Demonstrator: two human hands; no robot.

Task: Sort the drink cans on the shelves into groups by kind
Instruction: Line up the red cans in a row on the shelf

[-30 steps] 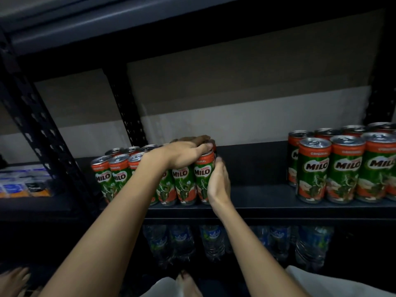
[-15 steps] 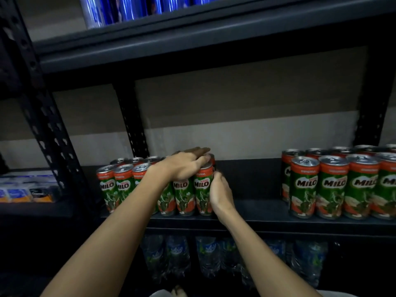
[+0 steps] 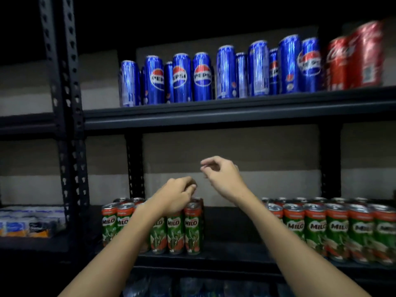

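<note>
1. Judging from how the cans stand, the step in hand is the tidying of the left group of green-and-red Milo cans (image 3: 154,228) on the lower black metal shelf (image 3: 225,257), and this group looks nearly finished.
2. The left hand (image 3: 175,197) hangs just above the tops of these cans, at the right end of the group. Its fingers are loosely curled and they hold nothing; I cannot tell if the fingertips touch a can top.
3. The right hand (image 3: 221,176) is lifted higher, in the free space above the bare middle of the lower shelf. Its fingers are also loosely bent and it holds nothing. The two hands are near each other but not touching.
4. A second, bigger group of green-and-red Milo cans (image 3: 334,230) stands at the right side of the same shelf, well apart from the first group and from both hands.
5. On the upper black shelf (image 3: 214,113) stand tall blue Pepsi cans (image 3: 201,77), and just beside them at the right end stand red cola cans (image 3: 355,58), which are blurred.
6. I think the next move calls for bringing the two Milo groups together, or for reaching up to the upper shelf. Either way, one hand must take one can by its side, without pushing the neighbours over.
</note>
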